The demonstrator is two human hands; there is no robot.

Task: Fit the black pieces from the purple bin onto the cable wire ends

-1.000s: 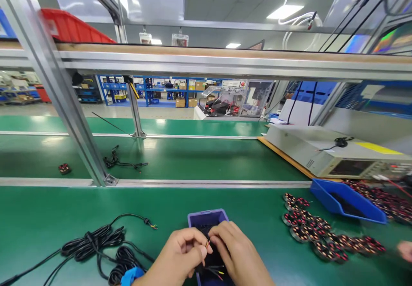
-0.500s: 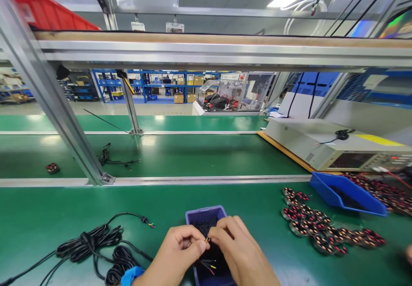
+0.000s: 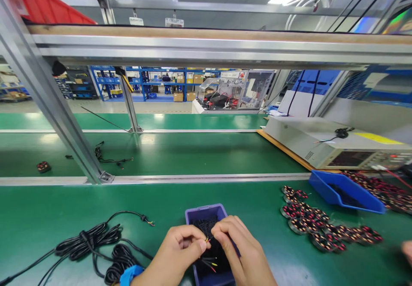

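- Pinching thin coloured wires [image 3: 207,240] between thumb and forefinger, the left hand [image 3: 184,251] angles in over a rectangular purple plastic bin [image 3: 203,211].
- The right hand [image 3: 243,248] arches opposite, fingers curled close to the wire tips; whether they grip anything, I cannot tell.
- Small black pieces [image 3: 203,224] lie heaped in the bin.
- Glossy black cables [image 3: 86,242] lie bundled on the smooth green desk [image 3: 157,200], near the blue wristband [image 3: 131,273].

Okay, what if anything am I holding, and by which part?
Your left hand pinches thin coloured wires between thumb and forefinger, seemingly near their tips. Whether your right hand grips anything, I can't tell.
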